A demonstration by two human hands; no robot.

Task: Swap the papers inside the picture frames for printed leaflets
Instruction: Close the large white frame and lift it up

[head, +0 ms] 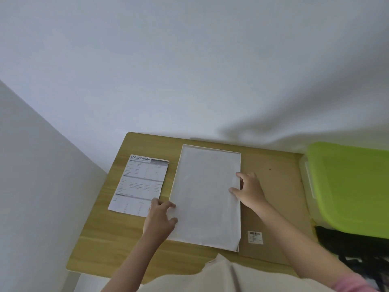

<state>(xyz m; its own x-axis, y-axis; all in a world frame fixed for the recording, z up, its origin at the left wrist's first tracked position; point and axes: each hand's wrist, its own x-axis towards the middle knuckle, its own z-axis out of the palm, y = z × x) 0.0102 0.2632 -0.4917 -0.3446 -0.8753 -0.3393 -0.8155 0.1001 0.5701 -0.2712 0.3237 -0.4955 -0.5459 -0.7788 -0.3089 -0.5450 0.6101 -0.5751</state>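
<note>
A white picture frame (239, 209) lies face down on the small wooden table (101, 239), with a plain white paper (205, 194) resting inside it. My left hand (161, 220) pinches the paper's lower left edge. At the paper's right edge my right hand (249, 189) has fingertips curled over it. A printed leaflet (139, 183) headed "SPECIFICATION" lies flat to the left of the frame. A brown backing board (273, 186) with a barcode sticker (255, 237) lies to the right, partly under the frame.
White walls close in behind and to the left of the table. A plastic box with a lime green lid (349, 186) stands at the right, with dark cloth (353, 243) below it. The table's near edge is by my body.
</note>
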